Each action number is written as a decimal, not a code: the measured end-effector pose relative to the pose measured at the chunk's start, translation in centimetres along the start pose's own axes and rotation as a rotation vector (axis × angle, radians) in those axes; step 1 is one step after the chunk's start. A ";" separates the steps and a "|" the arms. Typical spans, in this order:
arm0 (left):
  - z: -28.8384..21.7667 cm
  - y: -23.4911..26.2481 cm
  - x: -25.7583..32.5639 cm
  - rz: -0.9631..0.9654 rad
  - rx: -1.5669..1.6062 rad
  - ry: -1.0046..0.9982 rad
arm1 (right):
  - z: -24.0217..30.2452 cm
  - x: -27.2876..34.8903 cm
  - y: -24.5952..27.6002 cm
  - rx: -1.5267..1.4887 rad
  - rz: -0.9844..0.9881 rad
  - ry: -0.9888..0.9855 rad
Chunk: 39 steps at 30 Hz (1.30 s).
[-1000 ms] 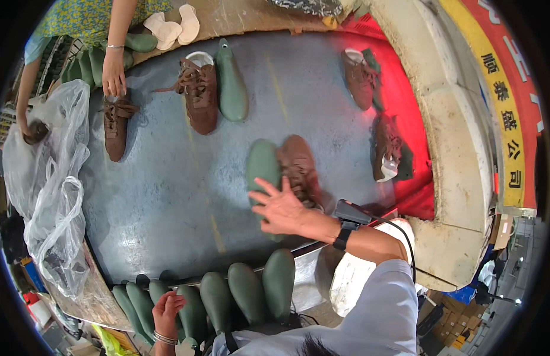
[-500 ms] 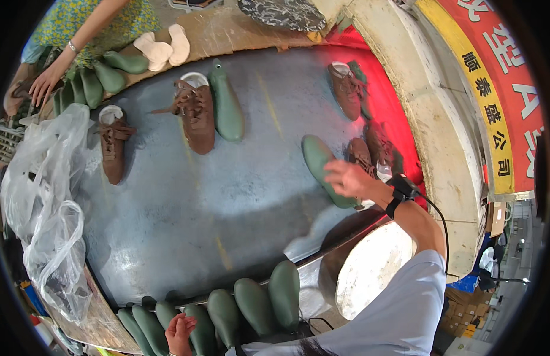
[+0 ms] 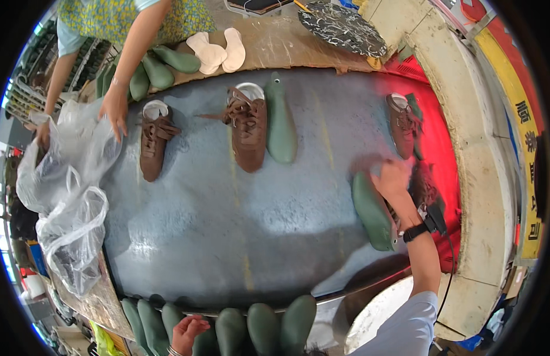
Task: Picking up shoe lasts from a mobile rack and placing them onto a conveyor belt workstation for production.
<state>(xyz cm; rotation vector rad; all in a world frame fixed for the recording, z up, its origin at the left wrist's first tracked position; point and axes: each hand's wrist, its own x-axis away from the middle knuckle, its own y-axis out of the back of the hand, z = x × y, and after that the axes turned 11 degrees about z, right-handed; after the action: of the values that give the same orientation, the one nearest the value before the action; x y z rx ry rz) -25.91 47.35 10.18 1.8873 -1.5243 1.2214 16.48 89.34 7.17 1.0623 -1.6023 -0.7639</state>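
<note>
My right hand is closed over a brown lace-up shoe, mostly hidden and blurred by motion. Against it lies a green shoe last, sole-like and glossy, with its hole end toward me. Another brown shoe lies just right of the hand. Near the lower edge, my left hand hovers over a row of upright green lasts, its fingers loosely bent and nothing visible in them. Farther off, a brown shoe rests beside a green last.
A co-worker's hand reaches to a clear plastic bag at the left. A single brown shoe lies near it. Pale insoles sit on the far ledge. A cream rim curves along the right beside the dark belt.
My view has swung left. My right hand has moved off the green last onto the brown shoe beside it. The co-worker's hands have come to the plastic bag. My left hand stays over the lasts.
</note>
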 end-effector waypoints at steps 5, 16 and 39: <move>1.8 2.1 0.5 -0.105 -0.058 0.001 | 21.5 -2.7 7.0 -0.675 -0.453 0.468; 0.5 0.8 -1.0 -0.081 -0.050 0.018 | 18.2 -13.1 1.4 -0.206 -0.622 0.453; 3.1 1.3 4.4 0.103 -0.048 -0.236 | 7.2 29.7 -5.6 -0.217 1.040 0.694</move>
<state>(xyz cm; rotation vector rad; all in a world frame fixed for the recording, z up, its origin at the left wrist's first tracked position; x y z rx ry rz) -25.88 42.07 11.97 2.0008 -1.7753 1.0220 8.39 59.73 12.22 0.1762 -1.1744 0.1453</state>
